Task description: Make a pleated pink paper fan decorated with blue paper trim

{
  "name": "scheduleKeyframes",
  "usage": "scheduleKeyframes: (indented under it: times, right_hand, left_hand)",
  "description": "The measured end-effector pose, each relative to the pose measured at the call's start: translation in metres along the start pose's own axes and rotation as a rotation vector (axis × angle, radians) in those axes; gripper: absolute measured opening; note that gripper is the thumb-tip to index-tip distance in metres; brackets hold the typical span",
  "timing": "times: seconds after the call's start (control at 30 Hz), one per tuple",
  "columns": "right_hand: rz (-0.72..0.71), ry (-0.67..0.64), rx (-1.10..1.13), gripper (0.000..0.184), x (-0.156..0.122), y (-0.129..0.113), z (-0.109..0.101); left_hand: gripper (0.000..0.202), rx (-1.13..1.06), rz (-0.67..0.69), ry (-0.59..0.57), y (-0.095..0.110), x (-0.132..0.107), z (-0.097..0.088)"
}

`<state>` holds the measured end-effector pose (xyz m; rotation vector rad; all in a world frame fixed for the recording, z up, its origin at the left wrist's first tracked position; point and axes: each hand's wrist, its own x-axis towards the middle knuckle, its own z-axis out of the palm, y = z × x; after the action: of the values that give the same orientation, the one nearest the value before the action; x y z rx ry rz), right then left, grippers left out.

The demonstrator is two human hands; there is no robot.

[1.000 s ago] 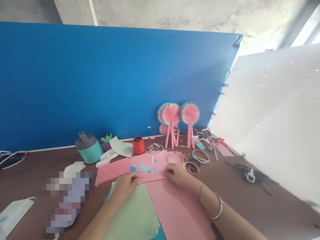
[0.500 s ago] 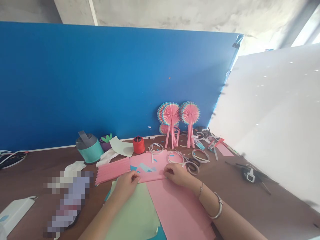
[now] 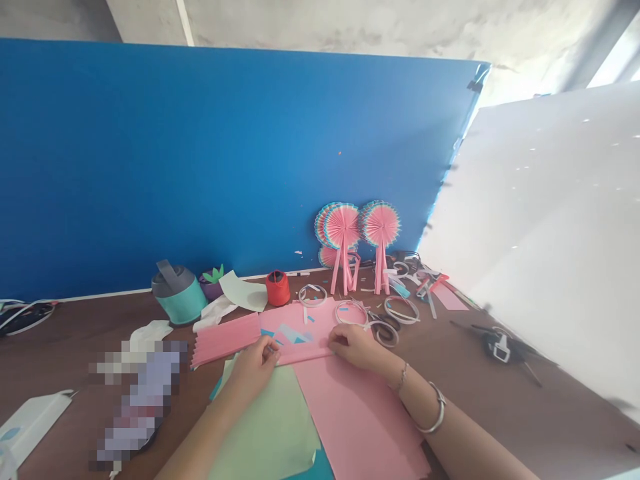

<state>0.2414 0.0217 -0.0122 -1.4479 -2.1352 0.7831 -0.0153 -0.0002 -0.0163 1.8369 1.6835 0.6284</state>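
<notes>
Between my two hands runs a narrow folded edge of pink paper (image 3: 305, 356). My left hand (image 3: 257, 365) pinches its left end, fingers closed and bent. My right hand (image 3: 356, 347), with bracelets at the wrist, grips the right end with thumb and fingers together. Under and in front of them lie a large pink sheet (image 3: 367, 413) and a pale green sheet (image 3: 267, 417). Left of my left hand rests a pleated pink paper (image 3: 227, 340). Beyond the fold, blue paper scraps (image 3: 295, 333) are scattered on more pink paper.
Pink paper fans (image 3: 343, 227) stand against the blue panel (image 3: 175, 153). Rolls of white tape strip (image 3: 401, 311), black scissors (image 3: 385, 321) and a red spool (image 3: 277, 288) lie at the back. A teal pot (image 3: 183, 300) stands left; a white hot-glue-like tool (image 3: 500, 350) lies right.
Both hands stay at the folded pink paper with little movement. The fold between them looks slightly raised or turned. The camera view has shifted slightly.
</notes>
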Motion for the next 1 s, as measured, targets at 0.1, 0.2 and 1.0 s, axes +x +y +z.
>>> scheduleKeyframes:
  times: [0.1, 0.2, 1.0]
  right_hand:
    - [0.0, 0.0, -0.003, 0.01, -0.001, -0.001, 0.0]
    - [0.008, -0.007, -0.026, 0.011, -0.001, -0.004, -0.002]
    - [-0.071, -0.018, -0.106, 0.013, -0.003, -0.002, 0.001]
  left_hand:
    - [0.013, 0.027, -0.009, -0.002, 0.001, 0.001, 0.0]
    - [0.011, 0.085, -0.016, -0.005, 0.003, 0.001, -0.001]
    - [0.021, 0.514, 0.167, -0.007, 0.02, -0.006, -0.006]
